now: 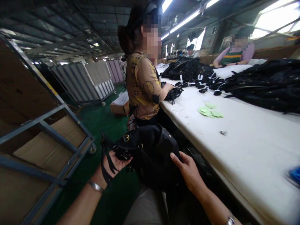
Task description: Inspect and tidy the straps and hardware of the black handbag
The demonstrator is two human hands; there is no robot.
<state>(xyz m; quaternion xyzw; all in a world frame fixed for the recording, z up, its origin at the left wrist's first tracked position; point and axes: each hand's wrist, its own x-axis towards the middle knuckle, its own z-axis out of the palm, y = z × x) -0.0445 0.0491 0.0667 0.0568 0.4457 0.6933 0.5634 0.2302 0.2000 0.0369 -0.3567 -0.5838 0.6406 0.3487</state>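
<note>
A black handbag (pixel 152 153) with brass rivets rests on my lap, below the edge of the long white table (pixel 246 147). My left hand (pixel 112 167) is closed round the bag's top edge, and the black straps drape over my wrist. My right hand (pixel 187 170) lies against the bag's right side with the fingers bent on the fabric, holding it steady.
A person in a yellow patterned top (pixel 142 87) sits just ahead at the table, handling another black bag (pixel 173 92). Heaps of black bags (pixel 264 82) cover the far table. Green paper scraps (pixel 210 111) lie mid-table. A metal cart (pixel 47 147) with cardboard stands left.
</note>
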